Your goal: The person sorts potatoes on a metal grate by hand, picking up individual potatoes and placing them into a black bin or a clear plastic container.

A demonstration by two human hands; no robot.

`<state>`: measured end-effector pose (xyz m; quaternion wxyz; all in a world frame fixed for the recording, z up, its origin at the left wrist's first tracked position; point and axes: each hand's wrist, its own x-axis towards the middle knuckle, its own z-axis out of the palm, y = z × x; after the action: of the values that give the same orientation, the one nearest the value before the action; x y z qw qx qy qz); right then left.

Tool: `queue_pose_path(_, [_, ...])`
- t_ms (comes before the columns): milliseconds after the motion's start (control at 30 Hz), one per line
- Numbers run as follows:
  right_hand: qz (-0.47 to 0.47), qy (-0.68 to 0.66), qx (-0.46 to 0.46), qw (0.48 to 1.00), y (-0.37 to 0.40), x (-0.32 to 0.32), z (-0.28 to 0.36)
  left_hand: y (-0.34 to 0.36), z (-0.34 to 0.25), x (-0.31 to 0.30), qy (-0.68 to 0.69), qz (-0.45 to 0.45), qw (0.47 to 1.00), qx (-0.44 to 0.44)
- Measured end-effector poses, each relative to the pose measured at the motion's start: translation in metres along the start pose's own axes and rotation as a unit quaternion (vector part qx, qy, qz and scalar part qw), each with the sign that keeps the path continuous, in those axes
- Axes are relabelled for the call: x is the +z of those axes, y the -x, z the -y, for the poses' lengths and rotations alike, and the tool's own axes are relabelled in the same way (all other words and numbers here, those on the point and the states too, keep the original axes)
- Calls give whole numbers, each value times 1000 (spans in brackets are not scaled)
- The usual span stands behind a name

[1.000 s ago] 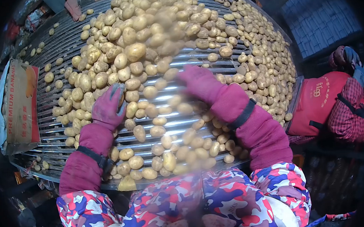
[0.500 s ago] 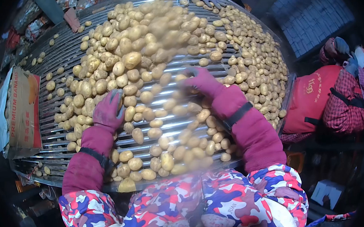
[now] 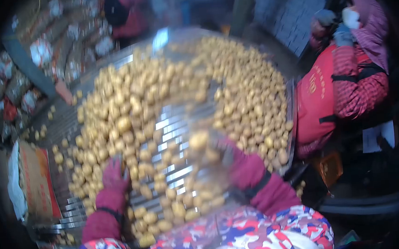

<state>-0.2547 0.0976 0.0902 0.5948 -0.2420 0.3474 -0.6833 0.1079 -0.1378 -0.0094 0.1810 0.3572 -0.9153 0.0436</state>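
Many potatoes [image 3: 128,101] are spread over a slatted metal sorting table [image 3: 172,131]. My left hand [image 3: 114,176], in a dark pink glove, rests among the potatoes at the left, thumb and fingers apart. On the other side, my right hand [image 3: 223,149] is smeared by motion over the bare slats. A blurred potato [image 3: 198,140] shows just left of its fingers; I cannot tell whether the hand holds it. Smaller potatoes [image 3: 247,79] crowd the right side of the table, and more potatoes [image 3: 177,209] lie close to my body.
A cardboard box [image 3: 39,182] stands at the table's left edge. On the right, a co-worker in a red apron [image 3: 315,91] stands against the table. Filled sacks [image 3: 60,46] are stacked at the back left, and another person [image 3: 131,13] is behind the table.
The view has tilted up and turned right, showing more of the co-worker and the sacks. My right hand has shifted and blurred; my left hand stays among the potatoes.
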Motion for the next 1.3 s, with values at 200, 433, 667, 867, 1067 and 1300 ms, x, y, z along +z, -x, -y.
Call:
queue_pose_path(200, [-9, 37, 33, 999, 34, -8, -34, -23, -23, -6, 108, 39, 991, -71])
queue_pose_path(433, [44, 163, -24, 985, 56, -21, -59, -50, -166, -50, 532, 51, 839, -103])
queue_pose_path(667, [-50, -17, 6, 999, 72, -25, -74, -43, -274, -48, 408, 60, 882, 227])
queue_pose_path(867, [-57, -80, -8, 995, 106, -9, -44, -35, -297, -75, 638, 159, 751, 60])
queue_pose_path(1067, [-122, -129, -110, 978, 128, -38, -37, -20, -285, -24, 474, 146, 859, 125])
queue_pose_path(1300, [-155, -210, -233, 937, 237, -92, 5, -20, -273, 4, 306, 190, 894, 266])
